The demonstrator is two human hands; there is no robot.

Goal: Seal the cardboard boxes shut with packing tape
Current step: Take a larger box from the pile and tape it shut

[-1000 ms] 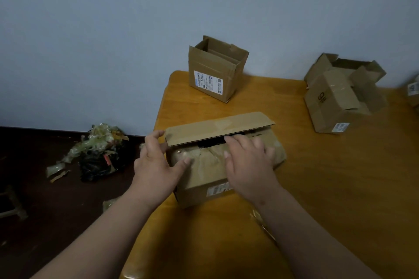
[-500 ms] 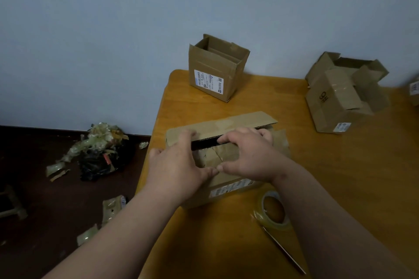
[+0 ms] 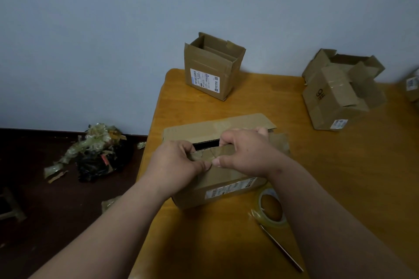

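A long cardboard box (image 3: 222,184) lies in front of me on the wooden table (image 3: 340,165). Its far flap (image 3: 217,128) stands half open, and a dark gap shows below it. My left hand (image 3: 174,163) and my right hand (image 3: 244,154) both grip the near flap at its upper edge, thumbs almost touching in the middle. A roll of clear packing tape (image 3: 271,208) lies flat on the table by my right forearm. A thin rod-like tool (image 3: 281,248) lies just beyond the roll toward me.
An upright open box (image 3: 212,70) stands at the table's far edge by the wall. Another open box (image 3: 340,95) lies at the far right, and a further one (image 3: 412,85) is cut off at the frame edge. Crumpled tape and a dark bag (image 3: 97,154) litter the floor on the left.
Both hands went from pressing flat on the box top to curling round the near flap's edge. They drew together at the middle. The tape roll came into sight by my right forearm.
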